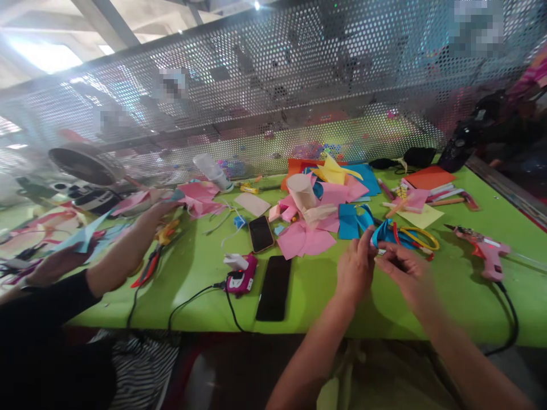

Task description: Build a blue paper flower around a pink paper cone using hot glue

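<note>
My left hand (356, 263) pinches a curled blue paper strip (379, 232) between thumb and fingers. Close on its right, my right hand (404, 270) has its fingers bent and the fingertips drawn together at the strip's near end; what lies between them is too small to make out. Just beyond the hands are more blue paper (348, 221) and scissors with yellow handle loops (421, 236). A pink glue gun (487, 250) lies to the right, its cord running over the table's front edge.
Pink paper pieces (305, 239) surround a pale paper roll (301, 192). Two phones, one large (274, 287) and one smaller (260, 233), lie beside a magenta power socket (241, 276). At left, a co-worker's arm (128, 250) reaches past orange-handled pliers (149, 265). A perforated metal screen (256, 102) stands behind.
</note>
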`<state>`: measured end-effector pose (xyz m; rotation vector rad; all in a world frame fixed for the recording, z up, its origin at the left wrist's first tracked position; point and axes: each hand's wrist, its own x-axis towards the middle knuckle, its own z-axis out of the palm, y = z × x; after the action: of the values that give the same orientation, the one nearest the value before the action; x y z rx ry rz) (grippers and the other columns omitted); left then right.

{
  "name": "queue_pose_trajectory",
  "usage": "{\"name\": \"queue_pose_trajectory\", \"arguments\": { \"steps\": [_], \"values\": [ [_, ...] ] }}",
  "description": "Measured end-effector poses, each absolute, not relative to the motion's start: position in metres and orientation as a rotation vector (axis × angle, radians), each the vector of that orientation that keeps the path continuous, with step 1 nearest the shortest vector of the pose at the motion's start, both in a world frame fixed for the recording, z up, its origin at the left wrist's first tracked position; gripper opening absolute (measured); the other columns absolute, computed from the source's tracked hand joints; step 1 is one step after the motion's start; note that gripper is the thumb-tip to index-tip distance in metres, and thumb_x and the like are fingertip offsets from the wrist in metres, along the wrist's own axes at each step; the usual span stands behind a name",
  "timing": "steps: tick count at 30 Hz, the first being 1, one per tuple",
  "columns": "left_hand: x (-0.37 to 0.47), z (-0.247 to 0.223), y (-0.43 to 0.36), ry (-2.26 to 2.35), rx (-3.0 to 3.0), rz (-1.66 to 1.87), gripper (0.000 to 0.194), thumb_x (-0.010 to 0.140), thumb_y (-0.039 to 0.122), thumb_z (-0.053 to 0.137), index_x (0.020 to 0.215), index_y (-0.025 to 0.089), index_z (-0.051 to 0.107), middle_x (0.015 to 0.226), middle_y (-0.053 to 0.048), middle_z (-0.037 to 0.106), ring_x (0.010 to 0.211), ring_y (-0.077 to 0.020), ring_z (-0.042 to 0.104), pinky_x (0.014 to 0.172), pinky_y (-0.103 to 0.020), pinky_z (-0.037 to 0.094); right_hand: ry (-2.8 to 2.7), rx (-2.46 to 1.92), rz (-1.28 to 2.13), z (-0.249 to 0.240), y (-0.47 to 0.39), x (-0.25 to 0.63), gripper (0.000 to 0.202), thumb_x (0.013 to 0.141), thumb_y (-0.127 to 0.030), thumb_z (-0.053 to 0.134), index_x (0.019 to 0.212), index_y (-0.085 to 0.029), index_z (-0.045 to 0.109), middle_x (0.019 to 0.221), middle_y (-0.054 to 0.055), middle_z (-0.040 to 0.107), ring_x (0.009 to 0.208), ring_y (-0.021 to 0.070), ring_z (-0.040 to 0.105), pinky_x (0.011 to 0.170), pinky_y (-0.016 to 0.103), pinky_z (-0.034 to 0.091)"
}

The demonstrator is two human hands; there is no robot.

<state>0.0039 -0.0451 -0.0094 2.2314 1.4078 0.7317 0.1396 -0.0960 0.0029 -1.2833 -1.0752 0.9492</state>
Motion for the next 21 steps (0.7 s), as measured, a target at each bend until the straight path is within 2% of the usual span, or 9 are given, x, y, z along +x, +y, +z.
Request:
{"name": "queue_pose_trajectory", "arguments": {
  "steps": [6, 11, 13, 17, 21],
  "values": [
    [0.003, -0.012, -0.045, 1.34, 2.207, 0.778, 0.064, 0.108, 0.018, 0.052, 0.17, 0.031, 0.041, 0.122, -0.011, 0.074, 0.108, -0.0254, 0.073, 0.098, -0.04, 0.061, -1.078, -1.289, 0.933, 0.001, -0.096, 0.143, 0.037, 0.088, -0.053, 0.085, 0.11, -0.024, 0.081, 0.074, -0.002, 0.062, 0.065, 0.0153, 0.054, 0.06, 0.03, 0.045],
    [0.004, -0.018, -0.044, 1.215, 2.015, 0.893, 0.077, 0.099, 0.014, 0.059, 0.17, 0.029, 0.034, 0.155, -0.018, 0.066, 0.124, -0.029, 0.073, 0.106, -0.047, 0.06, -1.144, -1.263, 0.881, 0.006, -0.098, 0.14, 0.03, 0.092, -0.047, 0.082, 0.115, -0.027, 0.082, 0.077, 0.0, 0.068, 0.065, 0.0179, 0.059, 0.059, 0.033, 0.049],
    [0.003, -0.019, -0.043, 1.177, 1.924, 0.905, 0.068, 0.1, 0.017, 0.061, 0.164, 0.027, 0.04, 0.15, -0.017, 0.07, 0.121, -0.029, 0.075, 0.105, -0.047, 0.059, -1.198, -1.276, 0.809, 0.011, -0.1, 0.139, 0.029, 0.094, -0.046, 0.08, 0.117, -0.028, 0.081, 0.076, 0.0, 0.069, 0.062, 0.0178, 0.059, 0.057, 0.032, 0.048],
    [0.003, -0.02, -0.043, 1.054, 1.717, 0.963, 0.045, 0.106, 0.03, 0.061, 0.149, 0.022, 0.049, 0.125, -0.015, 0.079, 0.108, -0.0278, 0.077, 0.097, -0.042, 0.06, -1.245, -1.306, 0.605, 0.019, -0.105, 0.142, 0.029, 0.098, -0.043, 0.076, 0.122, -0.028, 0.08, 0.076, -0.001, 0.067, 0.058, 0.0155, 0.056, 0.054, 0.031, 0.047],
    [0.005, -0.019, -0.043, 0.901, 1.584, 1.022, 0.039, 0.107, 0.034, 0.062, 0.143, 0.021, 0.05, 0.123, -0.013, 0.078, 0.107, -0.0248, 0.075, 0.098, -0.038, 0.058, -1.25, -1.31, 0.572, 0.02, -0.106, 0.15, 0.023, 0.098, -0.043, 0.077, 0.115, -0.029, 0.082, 0.081, 0.001, 0.072, 0.063, 0.0176, 0.063, 0.059, 0.032, 0.052]
  ]
}}
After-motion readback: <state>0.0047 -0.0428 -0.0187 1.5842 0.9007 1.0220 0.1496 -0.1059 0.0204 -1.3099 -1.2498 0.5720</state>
